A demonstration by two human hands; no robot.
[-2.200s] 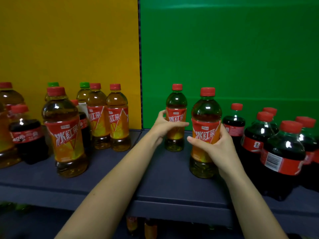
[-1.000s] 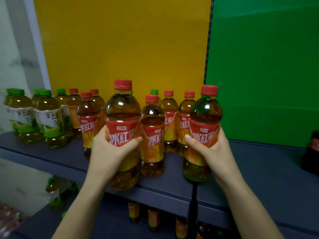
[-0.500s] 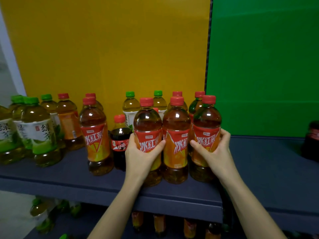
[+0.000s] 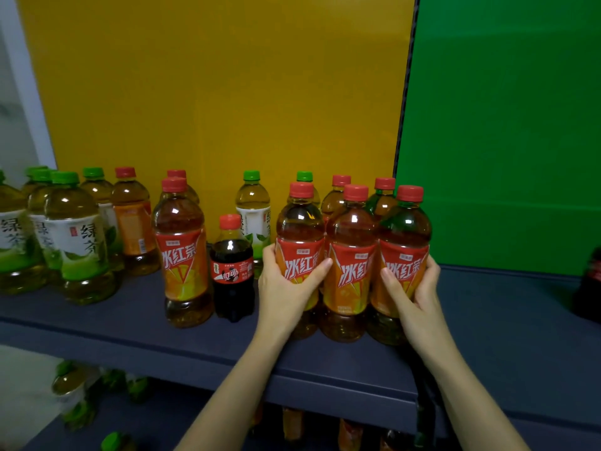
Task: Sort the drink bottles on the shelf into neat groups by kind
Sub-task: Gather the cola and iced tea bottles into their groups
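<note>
The left hand (image 4: 286,288) wraps round the label of one red-capped iced tea bottle (image 4: 300,229), thumb across the front, and the right hand (image 4: 416,294) grips a second iced tea bottle (image 4: 403,236) the same way. A third iced tea bottle (image 4: 349,255) stands between them, touching both, so the three make a tight row near the front edge of the shelf (image 4: 504,320), in front of the right end of the yellow back panel. The chief risk lies with that middle one: no hand holds it, and if the two outer bottles are pressed together any harder it may squirt forward over the front edge, or tip back into the red-capped and green-capped bottles crowded behind it. Round, smooth, full bottles slide easily against each other, so an uneven push would be enough. The small cola bottle (image 4: 231,271) stands just beside the left hand's knuckles, and a careless withdrawal to the left could knock it into the lone iced tea bottle (image 4: 180,255) next to it. There is also a sorting hazard: a green tea bottle (image 4: 253,209) sits towards the back edge, partly hidden behind this row, while the main green tea group (image 4: 76,242) is well apart at the left end. Closing the front row now would likely wall the stray in and leave the kinds mixed.
</note>
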